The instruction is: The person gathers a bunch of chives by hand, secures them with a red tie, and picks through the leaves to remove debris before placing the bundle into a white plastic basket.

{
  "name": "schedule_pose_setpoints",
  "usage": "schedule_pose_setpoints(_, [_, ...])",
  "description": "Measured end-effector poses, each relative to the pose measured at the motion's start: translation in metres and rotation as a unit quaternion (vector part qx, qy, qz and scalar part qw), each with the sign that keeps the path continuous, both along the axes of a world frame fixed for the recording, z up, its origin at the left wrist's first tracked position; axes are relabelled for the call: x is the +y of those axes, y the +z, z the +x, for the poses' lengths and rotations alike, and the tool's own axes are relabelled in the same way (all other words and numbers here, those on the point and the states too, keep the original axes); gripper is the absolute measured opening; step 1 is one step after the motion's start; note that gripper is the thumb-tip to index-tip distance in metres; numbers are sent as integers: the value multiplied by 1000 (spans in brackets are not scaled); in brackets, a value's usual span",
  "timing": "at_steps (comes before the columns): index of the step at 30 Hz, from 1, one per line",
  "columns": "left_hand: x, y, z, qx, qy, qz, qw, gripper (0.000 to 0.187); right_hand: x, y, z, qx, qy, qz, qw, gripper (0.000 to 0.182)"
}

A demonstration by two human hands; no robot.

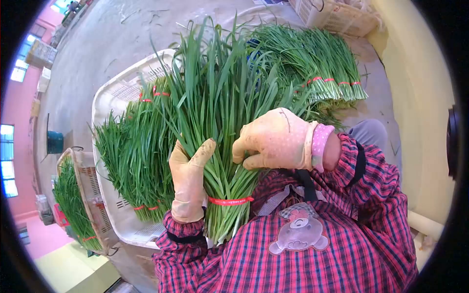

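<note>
A large bundle of garlic chives stands in front of my chest, its leaves fanning out at the top. A red band ties it near the pale stem ends. My left hand, in a cream glove, is closed around the bundle's left side, thumb in front and the other fingers hidden behind it. On the right side, my right hand, in a matching glove with a pink cuff, has its fingers curled in against the leaves above the band. Its fingertips are partly hidden among the chives.
A white plastic crate holding banded chive bundles stands to my left. Another crate with chives is beyond it. More banded bundles lie on the floor ahead right, near a crate and a yellow wall.
</note>
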State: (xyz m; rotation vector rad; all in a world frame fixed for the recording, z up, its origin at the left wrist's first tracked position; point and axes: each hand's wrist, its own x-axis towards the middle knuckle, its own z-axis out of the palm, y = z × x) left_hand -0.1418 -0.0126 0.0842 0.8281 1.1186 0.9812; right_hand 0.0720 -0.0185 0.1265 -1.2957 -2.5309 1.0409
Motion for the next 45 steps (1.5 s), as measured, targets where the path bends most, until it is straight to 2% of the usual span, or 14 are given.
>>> schedule_pose_setpoints(1, [1, 4, -2, 12, -18, 8, 1000, 32, 0, 0, -1, -1, 2, -2, 1000, 17])
schedule_pose_setpoints(4, [4, 6, -7, 11, -45, 18, 999, 33, -1, -11, -8, 48, 36, 181, 982, 10])
schedule_pose_setpoints(8, [7, -4, -9, -3, -74, 2, 997, 36, -7, -13, -14, 13, 37, 248, 968, 10])
schedule_pose_setpoints(13, [4, -7, -3, -35, -77, -17, 996, 39, -1, -14, -8, 88, 13, 183, 979, 10])
schedule_pose_setpoints(15, [3, -7, -2, -38, -73, -21, 996, 39, 7, -11, -4, 112, 8, 40, 993, 15])
schedule_pose_setpoints(19, [1, -7, -5, -47, -127, 23, 991, 73, 21, -8, -2, 60, 22, -36, 997, 18])
schedule_pose_setpoints(20, [2, -5, -9, -37, -162, 13, 986, 98, 23, -9, -3, 64, 30, -26, 997, 19])
schedule_pose_setpoints(24, [-6, 2, -10, 19, -230, 36, 972, 117, 29, 1, -4, 57, 27, -58, 996, 20])
schedule_pose_setpoints(29, [-8, 7, -6, 126, -248, 60, 958, 113, 36, 3, -8, 91, 28, -42, 995, 15])
schedule_pose_setpoints(31, [-8, 10, -6, 224, -269, 119, 929, 108, 35, 2, -13, 111, 13, 18, 994, 15])
schedule_pose_setpoints(33, [-9, 6, -4, 180, -249, 88, 948, 104, 33, 3, -10, 72, 37, 7, 997, 17])
schedule_pose_setpoints(36, [-9, -4, -7, 114, -214, 67, 968, 96, 24, -8, -8, 165, -45, 299, 939, 13])
schedule_pose_setpoints(40, [-11, 0, -4, 57, -189, 53, 979, 90, -12, -18, 2, 222, -95, 197, 950, 15])
schedule_pose_setpoints(45, [-14, 3, -1, 14, -175, 18, 984, 90, -29, -34, 2, 150, -130, 171, 965, 13])
